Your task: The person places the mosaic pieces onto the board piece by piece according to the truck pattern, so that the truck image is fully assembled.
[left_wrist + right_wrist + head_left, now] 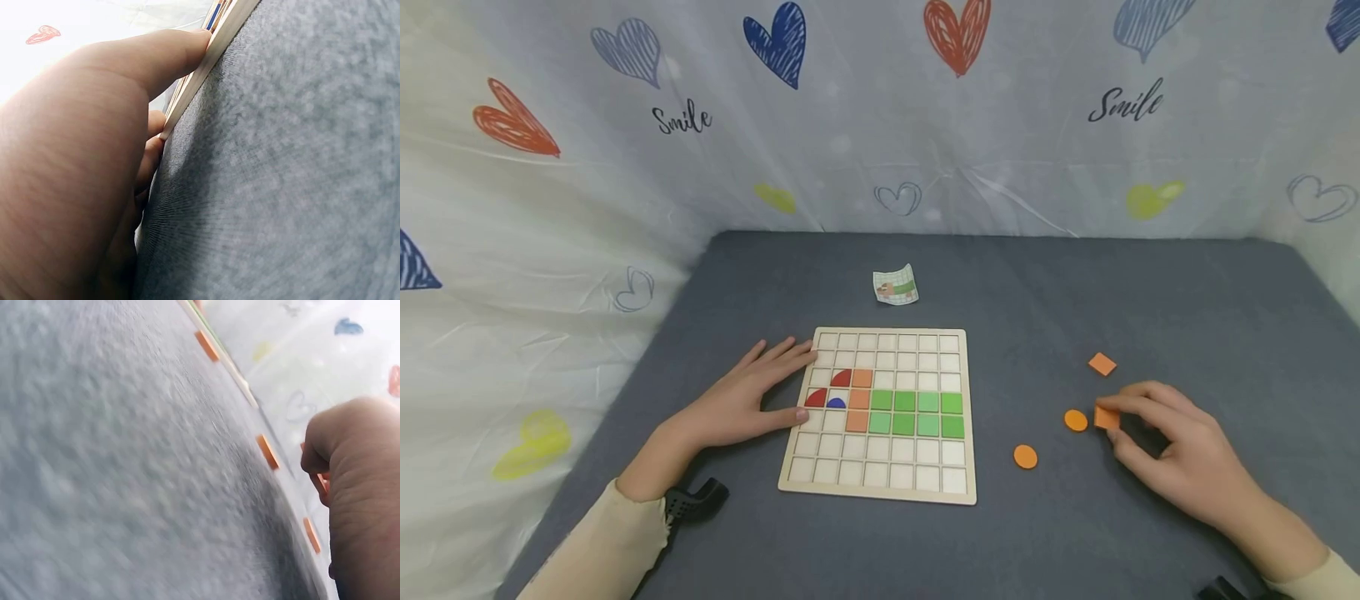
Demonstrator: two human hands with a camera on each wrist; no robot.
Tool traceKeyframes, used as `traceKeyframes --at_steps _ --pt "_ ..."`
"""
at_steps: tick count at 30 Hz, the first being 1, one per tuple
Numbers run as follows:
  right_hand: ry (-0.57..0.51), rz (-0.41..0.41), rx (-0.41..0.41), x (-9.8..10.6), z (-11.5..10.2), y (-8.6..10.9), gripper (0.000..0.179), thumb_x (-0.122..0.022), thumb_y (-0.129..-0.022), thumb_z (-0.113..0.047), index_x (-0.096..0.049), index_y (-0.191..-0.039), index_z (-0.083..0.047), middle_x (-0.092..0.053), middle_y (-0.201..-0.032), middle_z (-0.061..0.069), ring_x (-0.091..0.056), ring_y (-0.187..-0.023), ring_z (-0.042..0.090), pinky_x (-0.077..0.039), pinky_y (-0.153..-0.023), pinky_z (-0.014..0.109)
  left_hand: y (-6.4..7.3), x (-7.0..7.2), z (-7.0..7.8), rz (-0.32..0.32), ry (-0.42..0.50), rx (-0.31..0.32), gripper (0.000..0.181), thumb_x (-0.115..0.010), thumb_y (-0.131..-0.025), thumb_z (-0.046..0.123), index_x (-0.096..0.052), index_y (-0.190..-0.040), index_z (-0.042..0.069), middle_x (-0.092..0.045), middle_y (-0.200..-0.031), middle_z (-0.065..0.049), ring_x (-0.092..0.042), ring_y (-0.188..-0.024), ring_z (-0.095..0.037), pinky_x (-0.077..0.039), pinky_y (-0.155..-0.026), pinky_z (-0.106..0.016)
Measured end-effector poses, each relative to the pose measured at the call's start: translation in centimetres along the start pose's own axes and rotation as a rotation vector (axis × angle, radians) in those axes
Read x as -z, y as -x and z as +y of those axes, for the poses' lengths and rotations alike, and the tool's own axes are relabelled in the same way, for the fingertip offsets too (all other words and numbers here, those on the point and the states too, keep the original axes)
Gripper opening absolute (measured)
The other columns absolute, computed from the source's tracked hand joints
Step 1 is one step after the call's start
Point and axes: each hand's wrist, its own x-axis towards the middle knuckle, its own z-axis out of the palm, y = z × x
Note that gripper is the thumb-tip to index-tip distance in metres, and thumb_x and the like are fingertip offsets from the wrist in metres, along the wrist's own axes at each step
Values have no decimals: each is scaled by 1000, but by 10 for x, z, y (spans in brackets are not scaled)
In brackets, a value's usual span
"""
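Note:
A pale wooden grid board (865, 472) lies on the table, its middle rows partly filled with red quarter-circle, blue half-circle, orange and green tiles. My left hand (741, 400) rests at the board's left side, fingers spread, with thumb and fingertips touching its edge; the left wrist view shows the thumb (169, 56) against the rim. To the right, my right hand (1187, 458) pinches an orange square tile (1105, 417) between thumb and fingers. In the right wrist view this tile (320, 485) is mostly hidden by the hand and appears raised off the cloth.
Two orange round tiles (1076, 420) lie between the board and my right hand. Beyond that hand is another orange square tile (1102, 364). Behind the board lies a small printed picture card (896, 286). A patterned curtain (850, 167) hangs past the grey table (1000, 283).

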Motion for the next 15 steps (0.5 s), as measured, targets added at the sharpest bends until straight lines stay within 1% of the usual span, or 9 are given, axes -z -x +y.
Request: traceKeyframes --at_steps 2,7,9,12,15 --pt "-15 12 14 -3 0 -2 48 -85 -75 8 -82 -118 -13 -71 -114 -9 -61 -99 3 -48 -82 10 0 0 0 3 -2 1 91 -70 -99 69 -33 -174 32 -26 -179 8 -15 -168 -23 1 -136 -54" --pt "-91 79 102 -15 -3 -12 31 -77 -84 -4 -83 -115 -7 -72 -109 -2 -61 -98 9 -46 -85 11 0 0 -1 6 1 0 91 -70 -100 69 -34 -173 32 -27 -179 8 -15 -168 -23 1 -136 -54" --pt "-113 99 140 -22 -6 -17 28 -74 -87 -8 -82 -114 -6 -72 -108 0 -62 -97 11 -45 -87 11 1 0 -1 8 5 0 90 -70 -100 69 -34 -173 31 -28 -179 8 -15 -168 -23 1 -136 -54" --pt "-136 100 164 -31 -11 -24 27 -72 -91 -13 -81 -115 -5 -72 -108 0 -61 -96 13 -44 -91 12 1 0 -1 8 9 -2 90 -70 -100 68 -35 -173 31 -28 -178 8 -15 -168 -23 1 -136 -53" --pt "-151 83 183 -39 -20 -31 28 -73 -92 -13 -81 -117 -5 -71 -110 -1 -60 -92 14 -46 -87 15 1 0 0 11 13 -4 89 -70 -100 68 -35 -173 32 -29 -178 8 -15 -168 -23 1 -136 -53"
